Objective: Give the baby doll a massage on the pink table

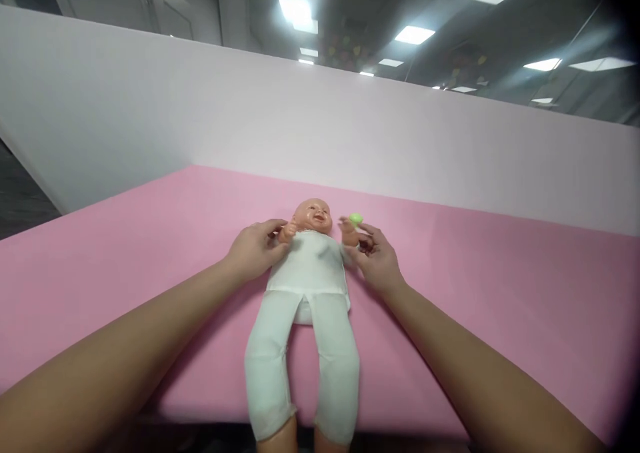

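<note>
A baby doll (311,263) in a white top and white trousers lies on its back on the pink surface (430,293), head away from me. My left hand (257,245) is closed around the doll's arm at the left, by its small hand. At the right, my right hand (376,254) grips the doll's other arm between thumb and fingers. A small light green round object (355,218) shows just beyond my right fingertips, beside the doll's hand; whether it touches them I cannot tell.
A pale upright panel (320,126) rises behind the pink surface and continues down the left side. The doll's feet reach over the near edge. Ceiling lights show above the panel.
</note>
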A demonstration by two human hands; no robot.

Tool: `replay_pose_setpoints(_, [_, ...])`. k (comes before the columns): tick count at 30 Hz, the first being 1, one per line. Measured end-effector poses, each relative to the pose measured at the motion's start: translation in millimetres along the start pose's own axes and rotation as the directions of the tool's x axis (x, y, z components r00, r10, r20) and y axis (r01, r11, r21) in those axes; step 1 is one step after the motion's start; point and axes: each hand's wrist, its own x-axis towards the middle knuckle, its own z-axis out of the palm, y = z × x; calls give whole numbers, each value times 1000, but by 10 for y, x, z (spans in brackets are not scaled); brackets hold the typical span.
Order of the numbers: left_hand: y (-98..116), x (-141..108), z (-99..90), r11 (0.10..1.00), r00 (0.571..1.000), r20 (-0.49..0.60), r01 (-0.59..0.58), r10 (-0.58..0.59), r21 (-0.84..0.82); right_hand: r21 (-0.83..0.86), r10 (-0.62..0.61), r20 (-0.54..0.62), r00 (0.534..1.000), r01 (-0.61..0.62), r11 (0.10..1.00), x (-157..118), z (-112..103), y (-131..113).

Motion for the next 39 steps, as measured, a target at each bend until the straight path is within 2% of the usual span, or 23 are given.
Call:
replay_pose_setpoints(2, [-48,16,-31,987,986,-94,128,-137,-93,138,64,-122,990,-47,989,75,-104,120])
replay_pose_setpoints(4, [-135,41,-97,957,949,-164,243,-268,-158,166,131,-176,976,-101,981,140,-234,249])
replay_pose_setpoints(5, [-195,57,-137,941,928,-185,294,-322,-166,143,180,-201,963,-153,978,164,-300,314])
replay_pose_setpoints(7, [-342,90,-216,908,885,-208,393,-416,-144,36,337,-236,911,-338,940,193,-415,422])
replay_pose_setpoints(9, [-507,119,-268,873,849,-204,475,-488,-112,-58,424,-273,864,-454,889,199,-491,478])
replay_pose_setpoints(11, [-661,141,-281,848,833,-157,522,-530,-90,-175,440,-264,858,-491,853,189,-522,474])
replay_pose_setpoints(15, [-839,160,-257,840,837,-84,533,-541,-101,-398,452,-191,871,-490,776,167,-510,405])
replay_pose_setpoints(19, [-764,151,-278,849,843,-120,507,-525,-150,-340,330,-258,908,-405,849,158,-501,343])
replay_pose_setpoints(22, [-512,118,-297,900,880,-192,414,-434,-134,-260,121,-339,933,-216,941,120,-436,204])
replay_pose_setpoints(24, [-282,78,-278,943,916,-228,315,-331,-102,-252,-30,-321,946,-55,966,62,-330,63])
replay_pose_setpoints(25, [-167,55,-257,960,931,-235,265,-279,-87,-263,-95,-268,959,22,965,25,-263,-10])
replay_pose_setpoints(27, [25,10,-204,984,962,-208,175,-177,-26,-309,-222,-83,972,186,933,-54,-123,-137])
replay_pose_setpoints(29, [132,-22,-158,997,999,-22,-31,33,69,-360,-328,149,933,360,861,-121,-9,-221])
replay_pose_setpoints(30, [150,-30,-144,984,986,91,-151,142,99,-367,-369,250,895,440,819,-144,28,-246])
replay_pose_setpoints(32, [132,-32,-136,930,913,268,-348,307,120,-349,-422,389,819,555,755,-168,61,-273])
replay_pose_setpoints(34, [78,-19,-145,891,873,317,-431,371,145,-323,-434,469,769,607,726,-169,48,-288])
replay_pose_setpoints(36, [29,-5,-154,871,861,329,-459,388,174,-317,-404,517,755,607,729,-160,19,-310])
replay_pose_setpoints(39, [-4,8,-146,867,855,344,-465,388,179,-325,-333,554,763,567,757,-158,-7,-353])
